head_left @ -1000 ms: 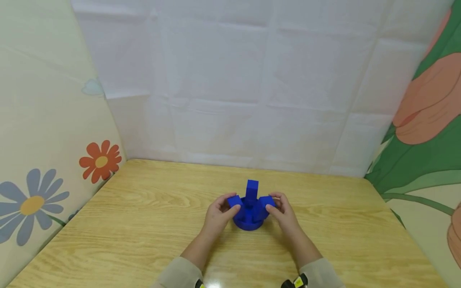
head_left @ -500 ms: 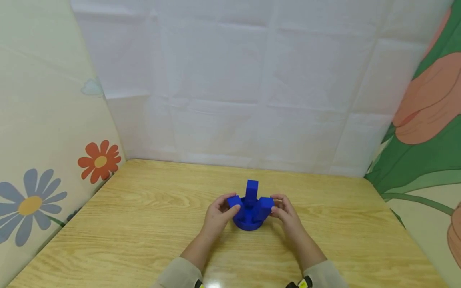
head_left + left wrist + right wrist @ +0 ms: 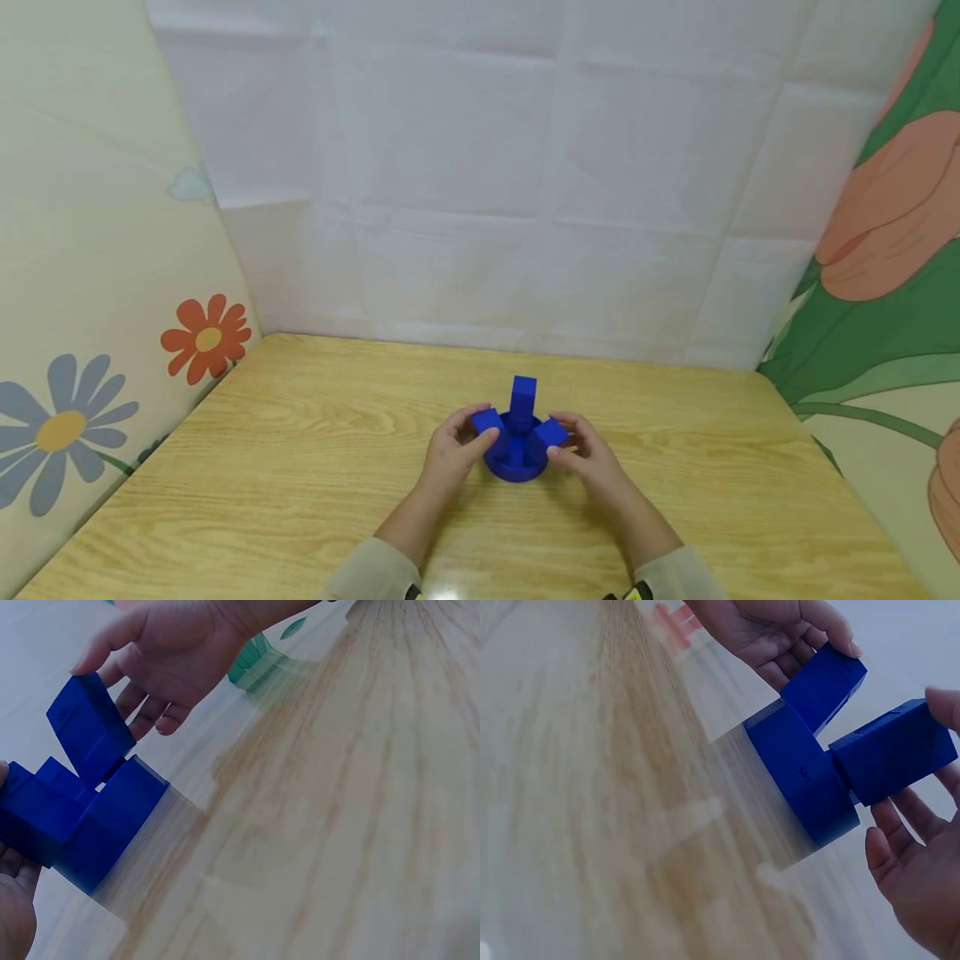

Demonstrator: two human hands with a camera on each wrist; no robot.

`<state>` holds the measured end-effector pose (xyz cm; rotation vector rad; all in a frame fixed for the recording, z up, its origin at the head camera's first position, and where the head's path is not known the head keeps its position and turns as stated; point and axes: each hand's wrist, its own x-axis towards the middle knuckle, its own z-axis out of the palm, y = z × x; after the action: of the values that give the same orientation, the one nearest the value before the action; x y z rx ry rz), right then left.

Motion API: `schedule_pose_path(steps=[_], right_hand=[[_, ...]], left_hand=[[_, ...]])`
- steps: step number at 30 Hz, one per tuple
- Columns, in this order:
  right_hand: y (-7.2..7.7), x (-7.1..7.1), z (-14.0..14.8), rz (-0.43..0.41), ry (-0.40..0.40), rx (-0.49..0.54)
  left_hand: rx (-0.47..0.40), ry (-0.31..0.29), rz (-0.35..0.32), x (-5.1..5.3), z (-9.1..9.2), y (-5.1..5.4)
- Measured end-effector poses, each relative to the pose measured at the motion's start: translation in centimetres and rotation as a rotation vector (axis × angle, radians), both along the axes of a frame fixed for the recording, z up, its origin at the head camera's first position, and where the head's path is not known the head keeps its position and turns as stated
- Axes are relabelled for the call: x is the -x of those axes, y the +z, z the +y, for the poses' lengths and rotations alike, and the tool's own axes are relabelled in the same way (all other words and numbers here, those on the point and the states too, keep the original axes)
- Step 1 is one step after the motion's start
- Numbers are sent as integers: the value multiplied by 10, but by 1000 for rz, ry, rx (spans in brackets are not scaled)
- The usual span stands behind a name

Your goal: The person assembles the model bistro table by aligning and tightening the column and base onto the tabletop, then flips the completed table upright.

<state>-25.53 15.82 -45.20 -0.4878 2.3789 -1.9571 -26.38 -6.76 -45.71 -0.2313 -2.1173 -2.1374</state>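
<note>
A blue round base [image 3: 516, 473] stands on the table, with three blue rectangular blocks rising from it. My left hand [image 3: 452, 450] pinches the left block [image 3: 489, 420] between thumb and fingers. On the other side, my right hand [image 3: 598, 464] pinches the right block [image 3: 552, 432], its thumb on the near side. This right block [image 3: 892, 750] leans outward from the base [image 3: 799, 776] in the right wrist view. The back block [image 3: 522, 398] stands upright, touched by neither hand. How the blocks join the base inside is mostly hidden.
The wood-grain table [image 3: 337, 467] extends around the base on all sides. A creased white cloth [image 3: 480, 183] hangs behind it. Flower-patterned cloths flank the table, one on the left [image 3: 112, 250] and one on the right [image 3: 885, 350].
The right hand's thumb drew back from the right block, then came round its near side. That block now leans further outward. The left hand has stayed on the left block.
</note>
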Motion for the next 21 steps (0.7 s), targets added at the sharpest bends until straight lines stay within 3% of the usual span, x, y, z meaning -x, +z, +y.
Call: schedule_pose_path(steps=[8,17,21], right_hand=[[1,-3,-11,-15,-77,28],[3,-4,-3,-10,-16,111],[4,-5,-1,7,27,75]], left_hand=[[-3,4,11,0,1,-1],[1,-2,-8,0,1,0],[4,-2,-14,0,1,0]])
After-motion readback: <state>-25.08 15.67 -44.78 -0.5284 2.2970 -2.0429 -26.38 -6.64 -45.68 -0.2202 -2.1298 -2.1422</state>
